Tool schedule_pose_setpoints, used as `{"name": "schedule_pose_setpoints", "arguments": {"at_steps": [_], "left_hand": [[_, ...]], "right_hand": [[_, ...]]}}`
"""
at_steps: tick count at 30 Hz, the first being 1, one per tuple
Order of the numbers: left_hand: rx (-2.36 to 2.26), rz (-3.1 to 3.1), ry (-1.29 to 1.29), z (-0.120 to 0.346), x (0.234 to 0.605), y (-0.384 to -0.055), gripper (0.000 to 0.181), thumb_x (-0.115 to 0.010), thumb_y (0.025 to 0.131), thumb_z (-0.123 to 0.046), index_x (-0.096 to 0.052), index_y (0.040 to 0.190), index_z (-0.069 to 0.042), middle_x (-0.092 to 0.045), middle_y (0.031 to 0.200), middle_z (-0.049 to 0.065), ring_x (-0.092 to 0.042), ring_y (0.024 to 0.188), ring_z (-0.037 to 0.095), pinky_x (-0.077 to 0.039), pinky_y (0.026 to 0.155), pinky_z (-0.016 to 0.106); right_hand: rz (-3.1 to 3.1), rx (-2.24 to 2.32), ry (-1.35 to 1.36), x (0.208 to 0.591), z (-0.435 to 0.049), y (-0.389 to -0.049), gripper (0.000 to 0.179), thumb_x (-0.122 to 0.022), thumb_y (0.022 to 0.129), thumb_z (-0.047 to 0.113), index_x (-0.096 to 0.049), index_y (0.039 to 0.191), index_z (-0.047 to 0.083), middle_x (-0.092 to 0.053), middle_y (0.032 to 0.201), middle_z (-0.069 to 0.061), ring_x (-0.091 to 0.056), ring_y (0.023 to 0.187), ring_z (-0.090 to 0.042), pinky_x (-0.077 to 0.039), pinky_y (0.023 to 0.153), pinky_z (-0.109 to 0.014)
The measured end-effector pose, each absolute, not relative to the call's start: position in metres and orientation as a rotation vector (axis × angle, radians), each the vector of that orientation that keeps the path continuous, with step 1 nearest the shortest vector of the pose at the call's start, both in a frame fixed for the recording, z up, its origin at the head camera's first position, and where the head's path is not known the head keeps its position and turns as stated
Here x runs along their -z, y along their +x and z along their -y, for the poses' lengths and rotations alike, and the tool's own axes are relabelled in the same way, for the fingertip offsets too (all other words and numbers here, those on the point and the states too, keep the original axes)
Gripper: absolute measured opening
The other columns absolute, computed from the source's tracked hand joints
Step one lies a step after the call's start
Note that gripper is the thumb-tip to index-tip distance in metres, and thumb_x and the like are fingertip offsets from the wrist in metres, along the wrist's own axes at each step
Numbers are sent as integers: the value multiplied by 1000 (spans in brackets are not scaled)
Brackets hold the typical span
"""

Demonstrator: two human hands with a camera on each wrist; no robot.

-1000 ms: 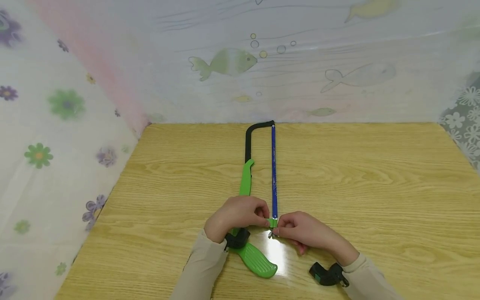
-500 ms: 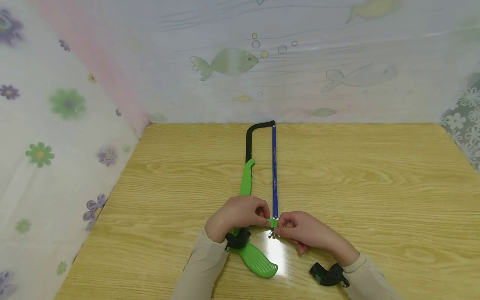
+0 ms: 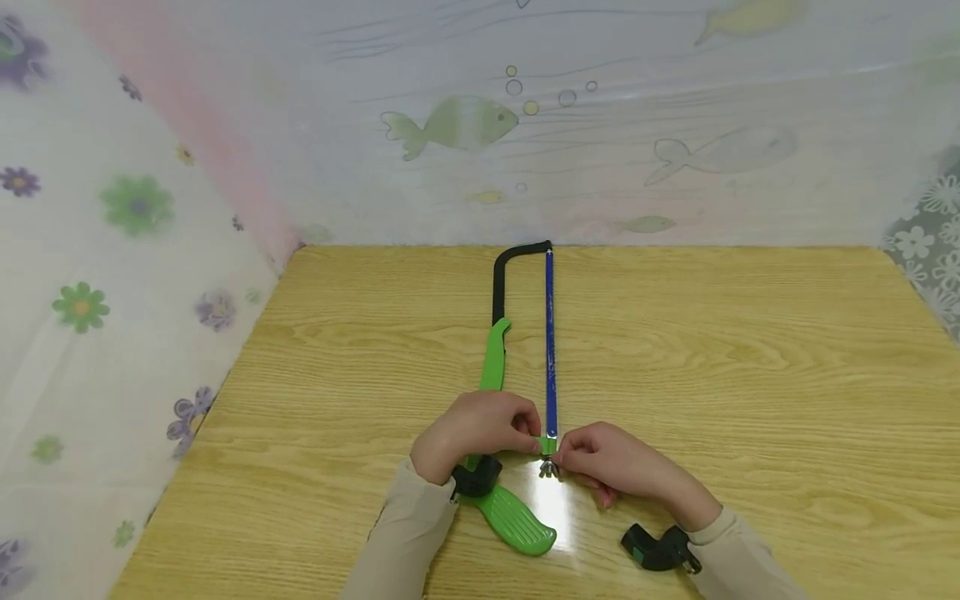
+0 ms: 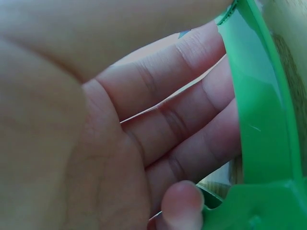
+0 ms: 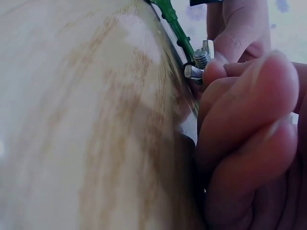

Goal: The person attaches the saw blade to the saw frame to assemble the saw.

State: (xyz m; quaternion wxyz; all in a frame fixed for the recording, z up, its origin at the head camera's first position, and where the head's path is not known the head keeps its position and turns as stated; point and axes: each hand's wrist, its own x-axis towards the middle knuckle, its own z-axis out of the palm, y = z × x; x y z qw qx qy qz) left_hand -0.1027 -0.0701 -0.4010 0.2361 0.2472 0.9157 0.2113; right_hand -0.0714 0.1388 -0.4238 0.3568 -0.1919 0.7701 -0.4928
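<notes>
Smooth, glossy green plastic was noted on the saw handle (image 3: 519,523), ribbed at the near end. The far frame (image 3: 498,287) was finished in matt black. The blade (image 3: 551,342), to its right, was coated blue, scuffed pale in patches. Bare shiny metal was seen on the wing nut (image 3: 549,469) and its ridged screw (image 5: 201,57). The tabletop (image 3: 712,350) was wood-grained, smooth, glossy nearby. Far sheeting (image 3: 600,183) was faintly shiny. Sleeves (image 3: 408,533) were made of matt cloth.

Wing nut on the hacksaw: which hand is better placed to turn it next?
Right, likely. The right hand is at the wing nut; the left hand holds the green frame end by the blade, so seems better suited to steadying.
</notes>
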Motion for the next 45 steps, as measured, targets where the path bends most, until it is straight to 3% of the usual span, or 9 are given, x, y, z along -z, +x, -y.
{"name": "schedule_pose_setpoints", "arguments": {"at_steps": [20, 36, 45], "left_hand": [[-583, -2517, 679, 70, 398, -101, 11, -68, 74, -39, -59, 75, -33, -53, 67, -18, -49, 60, 1, -38, 57, 23], [-585, -2515, 682, 70, 395, -101, 11, -68, 75, -39, -59, 75, -32, -53, 67, -18, -49, 60, 1, -38, 57, 23], [-596, -2506, 687, 71, 395, -102, 11, -68, 75, -39, -59, 76, -32, -54, 67, -18, -49, 60, 0, -38, 57, 23]], "right_hand": [[-2009, 1265, -457, 423, -135, -70, 35, -52, 88, 39, -63, 74, 9, -42, 43, 2, -41, 32, -9, -37, 35, -24], [-2028, 1252, -440, 424, -133, -69, 35, -52, 87, 44, -65, 77, 13, -40, 42, 2, -39, 31, -10, -39, 36, -28], [-2093, 1191, -454, 424, -132, -68, 40, -52, 84, 49, -60, 71, 12, -41, 42, 2, -40, 30, -9, -41, 38, -34]]}}
